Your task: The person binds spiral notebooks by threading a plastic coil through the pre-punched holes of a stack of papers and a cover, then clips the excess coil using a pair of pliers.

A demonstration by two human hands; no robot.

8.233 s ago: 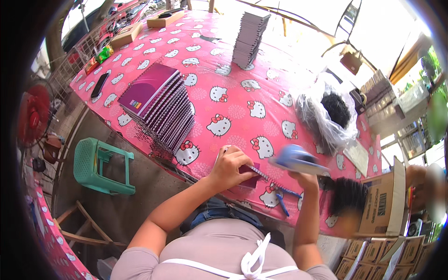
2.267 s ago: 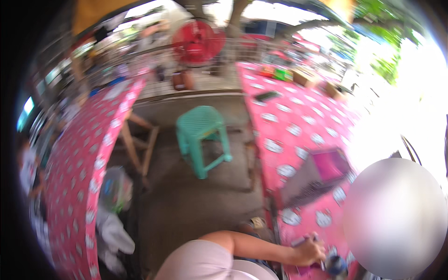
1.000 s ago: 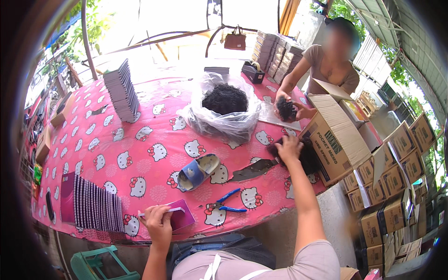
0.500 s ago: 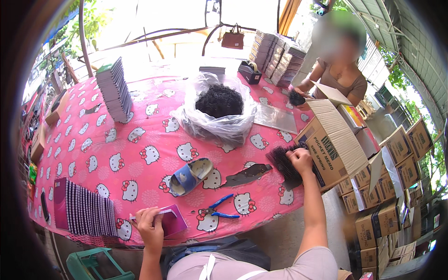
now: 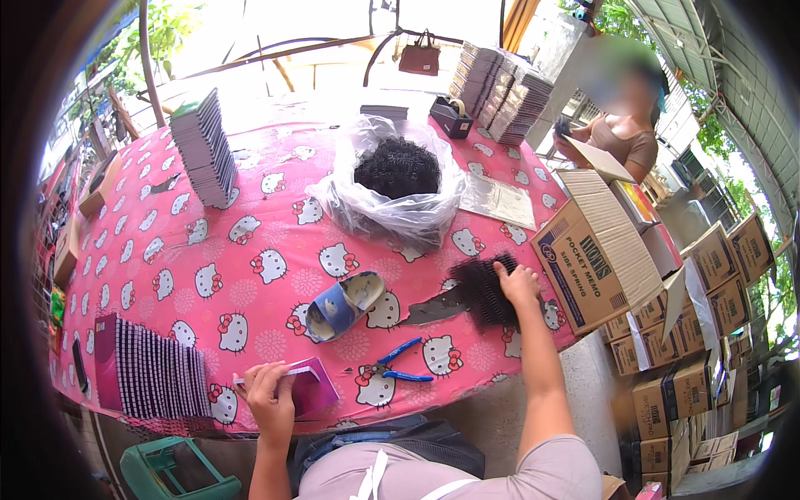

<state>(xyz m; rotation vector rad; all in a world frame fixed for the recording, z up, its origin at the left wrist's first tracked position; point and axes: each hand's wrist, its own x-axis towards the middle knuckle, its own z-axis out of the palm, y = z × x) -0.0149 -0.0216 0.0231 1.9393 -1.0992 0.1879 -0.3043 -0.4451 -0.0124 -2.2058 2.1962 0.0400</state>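
Note:
My left hand (image 5: pixel 271 395) grips a small purple notebook (image 5: pixel 312 392) at the table's near edge, its fingers bent over the cover. My right hand (image 5: pixel 520 285) is closed on the edge of a bunch of black spiral binding coils (image 5: pixel 481 292), slightly blurred, low over the table near a dark torn patch in the cloth. Between the hands lie blue-handled pliers (image 5: pixel 400 367), jaws to the left, and a blue slipper (image 5: pixel 340 312). Left of my left hand leans a long stack of purple notebooks (image 5: pixel 158 371) with black-and-white edges.
A plastic bag (image 5: pixel 350 204) of black coils stands mid-table. Farther back are a tape dispenser (image 5: pixel 451 118) and stacked notebooks (image 5: pixel 202 150). An open carton (image 5: pixel 583 267) borders the right edge. Another person (image 5: pixel 629 137) works behind it. A green stool (image 5: pixel 179 471) stands at lower left.
My right hand has moved left and slightly away from the carton, the coils shifting left with it. My left hand stays on the notebook. The other person's hands have risen off the table.

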